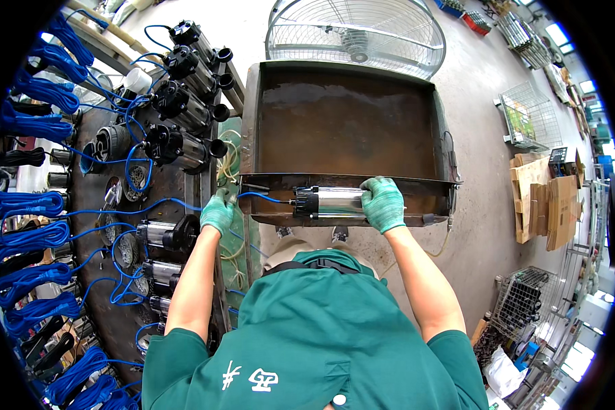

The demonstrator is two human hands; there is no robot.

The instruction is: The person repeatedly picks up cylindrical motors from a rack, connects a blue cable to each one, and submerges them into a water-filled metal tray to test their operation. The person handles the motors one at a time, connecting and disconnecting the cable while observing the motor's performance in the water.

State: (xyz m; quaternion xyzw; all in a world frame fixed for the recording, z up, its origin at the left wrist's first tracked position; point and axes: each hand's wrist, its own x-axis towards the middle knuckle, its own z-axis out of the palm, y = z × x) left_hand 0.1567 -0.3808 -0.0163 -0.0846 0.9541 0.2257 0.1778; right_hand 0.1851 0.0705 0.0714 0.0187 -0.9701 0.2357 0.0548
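Here the head view shows a rusty steel tank (342, 123) of brown water on a grey concrete floor (478, 171), a wire-guarded fan (355, 34) at twelve o'clock. The right hand (383, 203) grasps a silver pump (328, 203) on the near rim; the left hand (216, 212) pinches its blue cable (256, 196). The bench (89, 205) at nine o'clock is largely hidden under pumps. Cardboard boxes (547, 201) lie at three o'clock.

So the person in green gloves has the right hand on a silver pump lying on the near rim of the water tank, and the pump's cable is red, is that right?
Not quite: the cable is blue, not red, as the head view shows. The rest holds: the gloved right hand rests on the silver pump, which lies along the near rim of the water tank, while the left hand is at the tank's left corner by the cable.
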